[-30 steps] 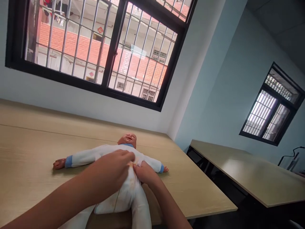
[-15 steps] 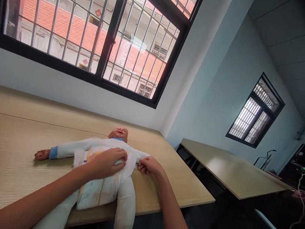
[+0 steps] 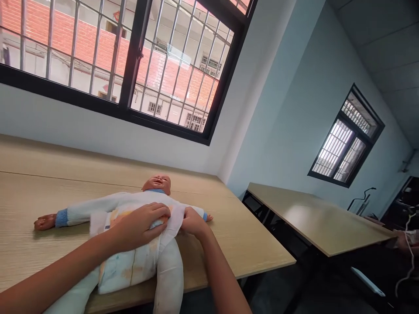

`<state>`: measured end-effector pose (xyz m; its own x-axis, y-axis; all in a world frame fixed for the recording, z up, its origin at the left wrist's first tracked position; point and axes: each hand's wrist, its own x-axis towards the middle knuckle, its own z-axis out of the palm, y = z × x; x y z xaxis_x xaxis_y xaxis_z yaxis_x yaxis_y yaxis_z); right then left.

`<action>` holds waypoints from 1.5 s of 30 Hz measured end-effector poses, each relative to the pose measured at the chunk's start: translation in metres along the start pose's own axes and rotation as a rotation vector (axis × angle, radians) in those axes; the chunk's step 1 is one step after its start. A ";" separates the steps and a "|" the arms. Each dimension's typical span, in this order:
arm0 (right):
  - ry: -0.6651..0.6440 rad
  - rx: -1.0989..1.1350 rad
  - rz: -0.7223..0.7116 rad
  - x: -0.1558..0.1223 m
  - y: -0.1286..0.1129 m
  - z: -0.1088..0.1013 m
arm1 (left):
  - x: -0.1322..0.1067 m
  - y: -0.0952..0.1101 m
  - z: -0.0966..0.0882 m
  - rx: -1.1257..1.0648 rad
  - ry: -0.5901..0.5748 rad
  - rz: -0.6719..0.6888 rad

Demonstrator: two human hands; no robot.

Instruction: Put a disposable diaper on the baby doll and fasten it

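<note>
A baby doll (image 3: 157, 183) lies on its back, head away from me, in a white top with blue cuffs. A white diaper (image 3: 119, 270) with a coloured print is around its hips. My left hand (image 3: 149, 222) rests over the diaper's front, its fingers curled and thumb pinching the front edge. My right hand (image 3: 194, 222) grips the diaper's white side wing (image 3: 176, 220) at the doll's right-hand side as I see it; its fingertips are partly hidden behind the wing. One doll leg (image 3: 170, 279) hangs over the table's near edge.
The doll lies on a light wooden table (image 3: 242, 235) against the wall under a barred window (image 3: 176, 65). A second table (image 3: 310, 218) stands to the right across a gap. A white cable (image 3: 409, 257) hangs at the far right.
My right hand has moved left from beside the doll's arm and taken hold of the diaper's side wing, lifting it. My left hand stays on the diaper's front. The view has shifted slightly.
</note>
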<state>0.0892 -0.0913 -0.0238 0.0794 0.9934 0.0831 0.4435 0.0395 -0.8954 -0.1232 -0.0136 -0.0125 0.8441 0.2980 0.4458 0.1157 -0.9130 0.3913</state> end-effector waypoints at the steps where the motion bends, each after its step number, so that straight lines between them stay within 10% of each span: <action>1: -0.013 0.044 -0.014 -0.002 0.001 0.003 | 0.000 -0.001 0.000 0.004 -0.001 0.015; 11: -0.084 0.330 -0.029 -0.001 0.031 0.010 | 0.003 -0.007 0.007 0.197 -0.111 0.096; 23: 0.278 -0.182 -0.052 0.005 0.047 -0.007 | 0.013 0.002 0.001 0.300 -0.307 0.150; 32: 0.143 -0.583 -0.143 0.006 0.051 -0.001 | 0.012 0.003 0.001 0.293 -0.290 0.137; 45: 0.183 -0.469 -0.047 0.010 0.054 0.001 | 0.015 0.008 -0.001 0.319 -0.331 0.096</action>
<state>0.1131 -0.0791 -0.0716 0.1862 0.9549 0.2315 0.8004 -0.0108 -0.5994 -0.1105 -0.0161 -0.0022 0.9744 0.1501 0.1670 0.1401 -0.9876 0.0703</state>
